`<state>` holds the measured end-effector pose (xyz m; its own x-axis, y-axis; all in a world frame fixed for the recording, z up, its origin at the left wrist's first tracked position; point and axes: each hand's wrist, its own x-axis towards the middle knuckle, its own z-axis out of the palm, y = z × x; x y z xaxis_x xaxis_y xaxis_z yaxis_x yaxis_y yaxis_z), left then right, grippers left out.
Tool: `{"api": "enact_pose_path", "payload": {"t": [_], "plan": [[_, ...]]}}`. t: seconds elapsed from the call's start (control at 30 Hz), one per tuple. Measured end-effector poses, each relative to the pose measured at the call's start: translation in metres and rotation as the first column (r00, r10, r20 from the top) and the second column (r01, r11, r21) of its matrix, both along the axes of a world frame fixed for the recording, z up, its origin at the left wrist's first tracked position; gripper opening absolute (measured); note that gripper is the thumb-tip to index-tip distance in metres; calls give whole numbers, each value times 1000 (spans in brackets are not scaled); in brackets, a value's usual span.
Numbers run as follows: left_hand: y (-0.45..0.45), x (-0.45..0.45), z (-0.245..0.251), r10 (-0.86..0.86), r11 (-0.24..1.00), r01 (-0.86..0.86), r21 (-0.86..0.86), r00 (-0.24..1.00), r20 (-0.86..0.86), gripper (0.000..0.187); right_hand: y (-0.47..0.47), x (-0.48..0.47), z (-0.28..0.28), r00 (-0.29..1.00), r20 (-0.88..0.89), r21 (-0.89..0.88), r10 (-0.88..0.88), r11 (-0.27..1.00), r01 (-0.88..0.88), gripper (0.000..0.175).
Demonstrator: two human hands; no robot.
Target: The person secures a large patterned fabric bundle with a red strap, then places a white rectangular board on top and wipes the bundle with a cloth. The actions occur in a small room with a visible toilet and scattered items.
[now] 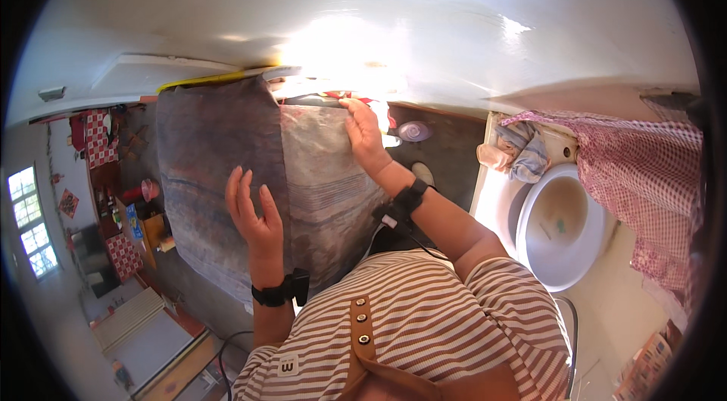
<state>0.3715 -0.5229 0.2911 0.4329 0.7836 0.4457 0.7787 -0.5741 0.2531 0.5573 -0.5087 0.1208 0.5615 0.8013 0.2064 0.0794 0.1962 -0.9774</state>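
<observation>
A grey, patterned cloth cover (227,162) hangs in front of me over something by the wall, with a fold or edge running down its middle. Over the cover's left part is my left hand (254,208), fingers spread, holding nothing. My right hand (366,131) is at the cover's upper right edge, fingers extended; whether it touches the cloth is hard to tell. Red and white items (383,108) show just beyond it, partly lost in bright glare. A yellow strip (199,81) runs along the cover's upper left edge.
To the right, a white basin (559,230) holds cloudy water beside crumpled cloths (519,151) on a white-edged surface. A pink checked curtain or cloth (630,157) hangs at far right. A purple plastic item (414,131) lies on the floor. Furniture with a pale top (147,338) stands lower left.
</observation>
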Motion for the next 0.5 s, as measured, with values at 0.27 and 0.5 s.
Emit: {"api": "enact_pose_path", "payload": {"t": [0.27,0.5], "plan": [[-53,-76,-32,210,967,-224,-125,971,-112,34,13,50,-11,915,-103,24,391,920,-391,8],[-67,-83,-66,309,925,-318,-207,948,-79,49,19,29,-52,1000,0,-304,-28,952,26,23]]}}
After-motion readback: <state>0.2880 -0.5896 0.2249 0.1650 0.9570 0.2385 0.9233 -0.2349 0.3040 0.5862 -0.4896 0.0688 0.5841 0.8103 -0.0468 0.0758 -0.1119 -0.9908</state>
